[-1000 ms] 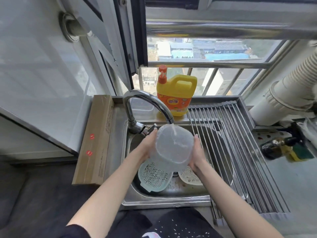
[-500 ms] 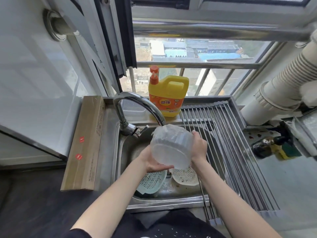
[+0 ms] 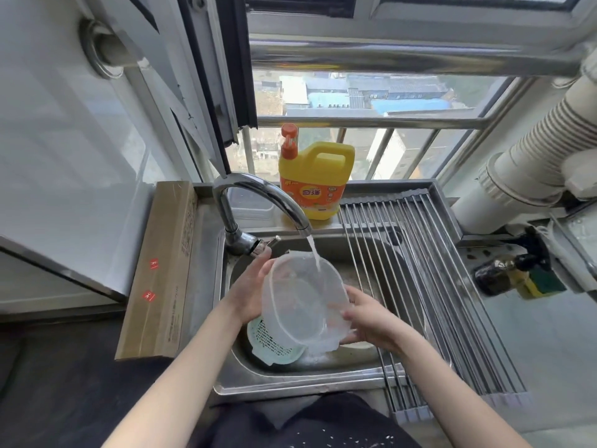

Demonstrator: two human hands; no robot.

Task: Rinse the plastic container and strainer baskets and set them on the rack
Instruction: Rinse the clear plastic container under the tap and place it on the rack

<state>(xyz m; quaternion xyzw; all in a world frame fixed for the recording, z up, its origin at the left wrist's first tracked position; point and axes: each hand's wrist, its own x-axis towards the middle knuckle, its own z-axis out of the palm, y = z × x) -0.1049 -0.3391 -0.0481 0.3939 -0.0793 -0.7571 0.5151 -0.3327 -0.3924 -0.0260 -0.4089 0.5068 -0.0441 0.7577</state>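
Observation:
I hold a clear plastic container [image 3: 300, 302] over the sink [image 3: 290, 379], its opening tipped toward me, under the running tap [image 3: 258, 195]. Water streams into its far rim. My left hand [image 3: 250, 292] grips its left side. My right hand [image 3: 368, 318] holds its lower right side, fingers curled round the wall. A pale green strainer basket [image 3: 274, 345] lies in the sink bottom, partly hidden behind the container. A second, whitish basket is almost entirely hidden behind the container and my right hand. The roll-up metal rack [image 3: 429, 286] spans the sink's right part.
A yellow detergent jug [image 3: 315, 179] stands on the ledge behind the tap. A long cardboard box [image 3: 161, 270] lies left of the sink. A dark bottle [image 3: 497, 273] and a sponge [image 3: 546, 279] sit on the counter at right, under a ribbed duct [image 3: 533, 156].
The container was upside down half a second ago; it now faces me with water running in. My right hand has slid from its far right side to its lower right.

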